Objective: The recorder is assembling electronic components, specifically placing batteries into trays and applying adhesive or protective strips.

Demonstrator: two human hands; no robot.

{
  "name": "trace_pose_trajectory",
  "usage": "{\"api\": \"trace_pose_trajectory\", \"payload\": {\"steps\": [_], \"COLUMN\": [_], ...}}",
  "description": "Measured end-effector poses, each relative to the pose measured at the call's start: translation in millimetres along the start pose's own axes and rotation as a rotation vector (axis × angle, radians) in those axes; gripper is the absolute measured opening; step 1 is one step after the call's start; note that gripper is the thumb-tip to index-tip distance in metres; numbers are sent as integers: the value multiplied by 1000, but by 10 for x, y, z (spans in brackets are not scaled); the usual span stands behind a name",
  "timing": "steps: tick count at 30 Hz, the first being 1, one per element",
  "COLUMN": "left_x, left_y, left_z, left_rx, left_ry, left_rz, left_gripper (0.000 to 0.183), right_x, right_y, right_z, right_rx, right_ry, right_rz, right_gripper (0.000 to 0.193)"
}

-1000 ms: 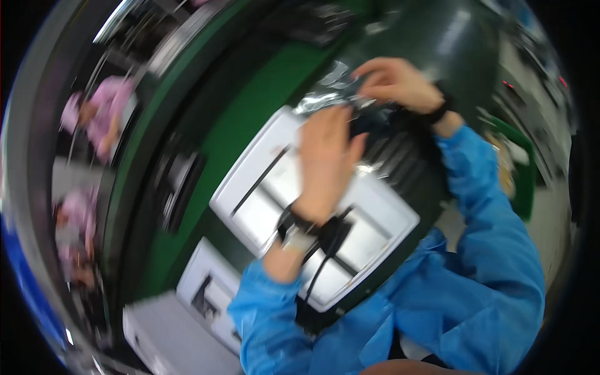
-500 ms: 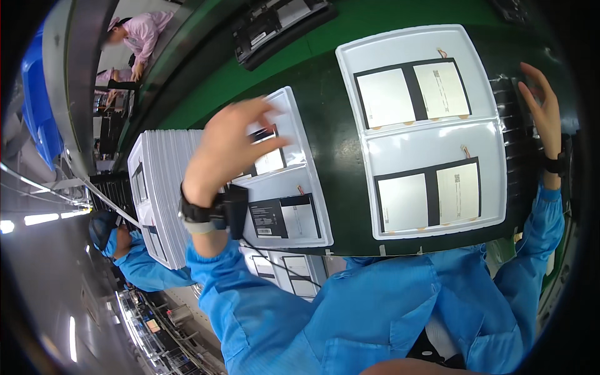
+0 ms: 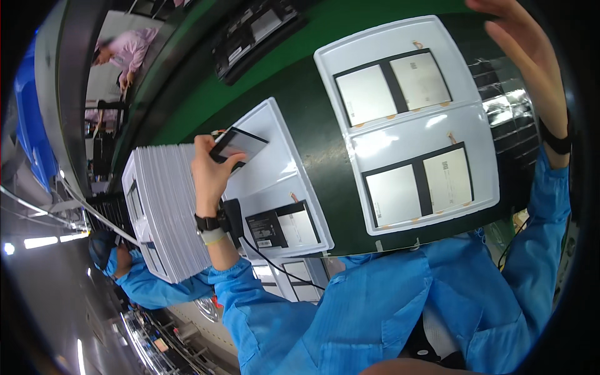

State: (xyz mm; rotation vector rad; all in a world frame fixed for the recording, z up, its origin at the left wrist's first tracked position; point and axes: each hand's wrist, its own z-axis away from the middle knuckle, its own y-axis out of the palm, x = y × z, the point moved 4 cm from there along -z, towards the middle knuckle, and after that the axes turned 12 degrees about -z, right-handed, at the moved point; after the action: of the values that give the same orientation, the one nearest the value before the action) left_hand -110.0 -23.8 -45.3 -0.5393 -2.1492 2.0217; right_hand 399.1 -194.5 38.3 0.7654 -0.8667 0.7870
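My left hand (image 3: pixel 210 178) grips a flat battery pack (image 3: pixel 249 144) with a black border, tilted above the far compartment of a white plastic tray (image 3: pixel 275 128). Another flat battery pack (image 3: pixel 270 230), part black and part silver, lies in that tray's near compartment. To the right stands a second white tray (image 3: pixel 406 139) with two compartments. It holds a far battery pack (image 3: pixel 422 81) and a near battery pack (image 3: pixel 392 195), each with two pale cells and a short connector lead. Beyond that tray's right side, my right hand (image 3: pixel 524 47) has its fingers apart, holding nothing; the frame edge cuts it off.
A tall stack of white trays (image 3: pixel 172 212) stands left of my left hand. A black device casing (image 3: pixel 256 34) lies on the green surface at the back. A black cable (image 3: pixel 281 270) runs from my left wrist. A co-worker in blue (image 3: pixel 153 281) is at the left.
My left hand has taken hold of a battery pack and tilted it up from the left tray. My right hand has moved farther away, toward the top right.
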Motion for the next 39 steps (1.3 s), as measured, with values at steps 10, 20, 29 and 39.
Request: {"api": "trace_pose_trajectory", "payload": {"steps": [10,20,29,39], "left_x": [-2177,-2535,-2499,-2545], "left_y": [-278,303,514,516], "left_z": [-402,-650,-781,-698], "left_rx": [104,285,147,230], "left_ry": [523,436,223,368], "left_rz": [929,1522,1434,1446], "left_gripper": [52,36,43,63], "right_x": [-607,-628,-819,-909], "right_y": [980,422,861,863], "right_z": [185,-771,-353,-435], "right_rx": [436,50,238,342], "right_ry": [-739,-746,-660,-678], "right_rz": [-4,79,65,-107], "right_gripper": [25,16,15,12]}}
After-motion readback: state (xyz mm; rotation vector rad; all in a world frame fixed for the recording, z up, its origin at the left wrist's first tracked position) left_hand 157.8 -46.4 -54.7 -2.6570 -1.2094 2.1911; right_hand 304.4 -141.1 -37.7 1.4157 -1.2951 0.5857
